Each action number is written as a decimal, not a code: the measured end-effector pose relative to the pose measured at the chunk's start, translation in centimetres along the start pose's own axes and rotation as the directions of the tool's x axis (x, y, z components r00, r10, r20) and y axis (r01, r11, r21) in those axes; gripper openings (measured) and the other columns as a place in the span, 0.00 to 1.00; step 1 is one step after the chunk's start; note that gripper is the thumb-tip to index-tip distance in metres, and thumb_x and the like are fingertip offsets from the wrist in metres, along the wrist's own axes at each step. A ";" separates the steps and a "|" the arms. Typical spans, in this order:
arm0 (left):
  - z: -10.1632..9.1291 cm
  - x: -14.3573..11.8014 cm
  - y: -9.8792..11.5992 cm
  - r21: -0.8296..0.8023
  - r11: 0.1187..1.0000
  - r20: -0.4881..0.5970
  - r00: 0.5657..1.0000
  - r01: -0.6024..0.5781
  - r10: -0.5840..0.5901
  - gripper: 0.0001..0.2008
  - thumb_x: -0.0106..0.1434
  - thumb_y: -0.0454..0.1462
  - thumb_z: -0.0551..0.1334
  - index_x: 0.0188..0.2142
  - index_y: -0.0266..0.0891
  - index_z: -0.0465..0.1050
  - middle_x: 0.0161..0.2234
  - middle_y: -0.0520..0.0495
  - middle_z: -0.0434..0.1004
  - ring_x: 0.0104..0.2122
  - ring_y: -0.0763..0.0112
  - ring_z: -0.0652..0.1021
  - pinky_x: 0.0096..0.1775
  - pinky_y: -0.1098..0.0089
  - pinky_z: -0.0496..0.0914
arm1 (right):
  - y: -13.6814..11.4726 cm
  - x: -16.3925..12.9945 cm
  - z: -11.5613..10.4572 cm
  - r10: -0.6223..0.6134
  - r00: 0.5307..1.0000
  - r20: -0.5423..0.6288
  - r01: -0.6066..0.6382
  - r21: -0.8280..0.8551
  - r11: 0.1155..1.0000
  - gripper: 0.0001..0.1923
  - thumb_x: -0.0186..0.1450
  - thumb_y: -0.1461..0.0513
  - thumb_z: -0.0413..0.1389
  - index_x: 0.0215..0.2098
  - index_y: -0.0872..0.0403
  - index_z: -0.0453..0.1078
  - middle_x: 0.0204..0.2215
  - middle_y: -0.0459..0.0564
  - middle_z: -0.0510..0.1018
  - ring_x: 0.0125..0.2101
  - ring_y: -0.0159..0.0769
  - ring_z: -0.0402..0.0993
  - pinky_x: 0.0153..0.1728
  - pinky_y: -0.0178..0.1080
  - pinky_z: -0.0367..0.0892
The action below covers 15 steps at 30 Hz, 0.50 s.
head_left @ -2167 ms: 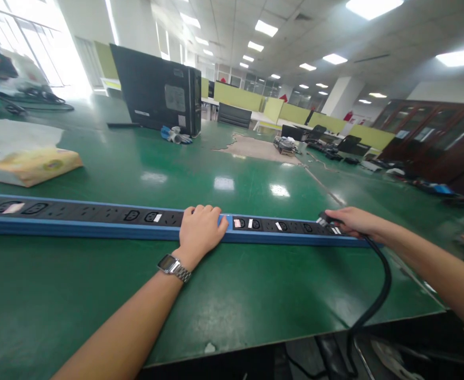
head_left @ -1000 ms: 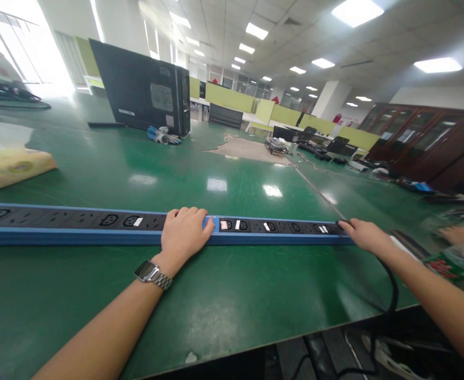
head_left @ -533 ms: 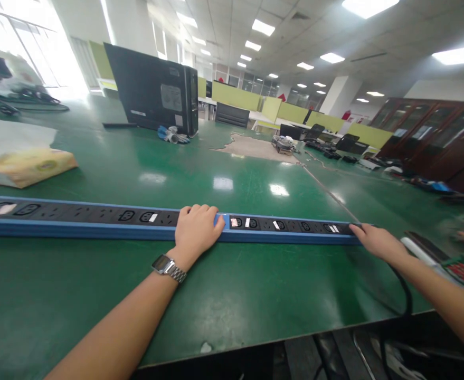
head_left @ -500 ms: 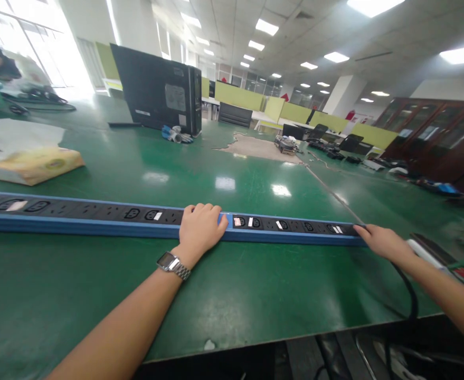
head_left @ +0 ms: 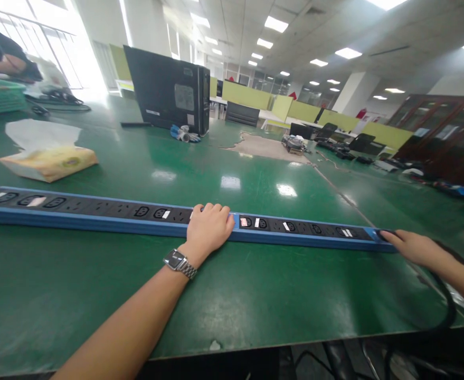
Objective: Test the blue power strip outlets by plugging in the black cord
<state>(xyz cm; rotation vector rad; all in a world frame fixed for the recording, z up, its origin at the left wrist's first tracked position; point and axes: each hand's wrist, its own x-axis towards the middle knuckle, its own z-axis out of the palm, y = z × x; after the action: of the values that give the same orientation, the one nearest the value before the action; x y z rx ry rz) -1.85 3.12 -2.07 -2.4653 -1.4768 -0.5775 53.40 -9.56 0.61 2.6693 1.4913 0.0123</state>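
Blue power strip [head_left: 97, 215] under both flat hands.

A long blue power strip [head_left: 97, 217] lies flat on the green table [head_left: 255, 285], running crosswise along the table's near part, roughly level with its front edge. Its top face is black, set with a row of sockets, and small white and red labels sit beside several of them. The left hand [head_left: 210, 231] rests palm down over the strip's middle. The right hand [head_left: 412, 247] touches its right end, where a thick black cable [head_left: 447, 311] leaves the strip and curves down over the table's edge.
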 end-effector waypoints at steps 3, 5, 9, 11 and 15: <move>0.0 0.0 0.0 -0.005 1.000 0.008 1.000 0.006 -0.006 0.19 0.69 0.42 0.47 0.39 0.40 0.75 0.37 0.40 0.79 0.41 0.55 0.75 0.46 0.55 0.60 | -0.7 -0.7 -0.7 0.005 0.999 0.034 -0.005 0.009 1.000 0.23 0.68 0.49 0.43 0.32 0.54 0.71 0.39 0.65 0.79 0.40 0.51 0.75 0.43 0.43 0.64; 0.1 0.1 -0.1 -0.010 1.000 0.017 1.000 0.009 -0.009 0.19 0.69 0.42 0.47 0.41 0.40 0.75 0.38 0.40 0.79 0.42 0.55 0.75 0.46 0.55 0.60 | -1.6 -1.3 -1.3 0.032 0.999 0.032 -0.032 -0.019 0.999 0.24 0.68 0.48 0.42 0.33 0.55 0.72 0.40 0.66 0.78 0.41 0.52 0.75 0.43 0.43 0.64; 0.0 0.3 -0.3 -0.059 0.998 -0.009 1.000 0.023 -0.024 0.18 0.68 0.41 0.48 0.43 0.40 0.75 0.40 0.41 0.79 0.43 0.55 0.75 0.47 0.55 0.62 | -3.3 -2.5 -2.1 0.054 0.997 0.046 -0.051 -0.066 0.997 0.26 0.69 0.49 0.40 0.42 0.59 0.72 0.46 0.67 0.77 0.45 0.53 0.73 0.45 0.43 0.63; -0.5 0.2 0.2 -0.118 0.992 -0.071 0.997 -0.047 0.039 0.17 0.68 0.41 0.50 0.44 0.39 0.75 0.42 0.40 0.78 0.44 0.57 0.75 0.46 0.57 0.63 | -3.6 -2.8 -2.2 0.048 0.998 0.042 -0.046 -0.069 0.997 0.26 0.70 0.50 0.39 0.43 0.60 0.72 0.47 0.67 0.76 0.46 0.52 0.73 0.45 0.42 0.63; -2.3 -0.7 3.2 -0.166 0.831 -0.054 0.846 -0.531 0.530 0.16 0.67 0.41 0.53 0.31 0.39 0.76 0.31 0.42 0.78 0.36 0.60 0.76 0.40 0.59 0.67 | -3.5 -2.8 -2.0 0.050 0.999 0.023 -0.047 -0.090 0.995 0.28 0.70 0.49 0.39 0.41 0.59 0.73 0.44 0.67 0.78 0.43 0.50 0.75 0.42 0.40 0.64</move>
<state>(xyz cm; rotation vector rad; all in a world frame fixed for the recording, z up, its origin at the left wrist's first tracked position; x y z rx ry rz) 0.20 0.18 -0.28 -2.8298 -0.6861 -0.6113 48.89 -9.99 2.38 2.6245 1.3843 0.0474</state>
